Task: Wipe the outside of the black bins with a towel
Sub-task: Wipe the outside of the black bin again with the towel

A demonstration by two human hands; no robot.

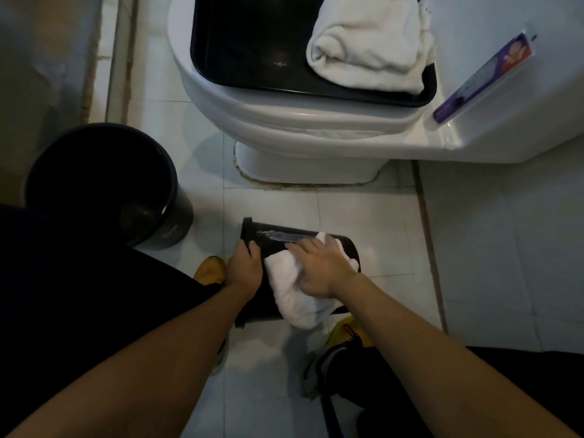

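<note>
Bin (104, 181) number one sits upright on the white floor tiles (363, 203) at the left. Next over, a second black bin (278, 237) lies on its side between the person's feet — the left hand (245, 268) grips its rim, fingers curled over the edge. The right hand (319, 267) presses a white towel (294, 292) flat against the bin's side, fingers straight and slightly spread. Further right, up top, a toilet (284, 121) holds a black tray (246, 49) with another towel (369, 42).
</note>
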